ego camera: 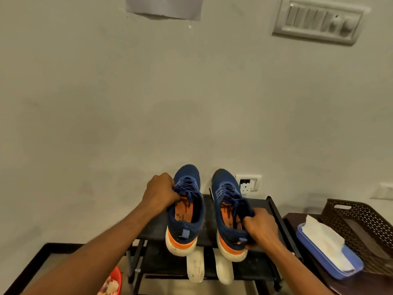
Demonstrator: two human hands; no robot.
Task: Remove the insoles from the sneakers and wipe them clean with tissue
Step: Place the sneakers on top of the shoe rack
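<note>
Left hand [160, 191], centre-left of frame: fingers curled tight over the tongue and laces of the left sneaker [187, 228], pinching the upper from the outer side. Nothing else in it

Right hand [258, 225], lower centre-right: fingers hooked over the collar of the right sneaker [223, 188] near the heel, thumb side inside the opening, I think. Firm grip, not spread

One hand per shoe, both openings facing me, so I can see in and reach in. Orange insoles are both in place: left insole [184, 211] and right insole [226, 212], each darkly stained. Extraction not started, by my read

Heels overhang the front edge of the black rack [155, 226]. Can't tell whether the shoes rest on it or I'm carrying the weight

Below, on the lower shelf, two white sole-shaped pieces [195, 267] poke out; slippers or spare insoles, can't tell

Tissue [325, 241] sits on a blue tray [344, 271], lower right of frame, beside a dark mesh basket [365, 226]. Near my right hand, so wiping should be a short reach

Red bin [113, 282] at the bottom left looks suited to used tissue

Next, probably: free one hand and peel an insole up from the heel
</note>
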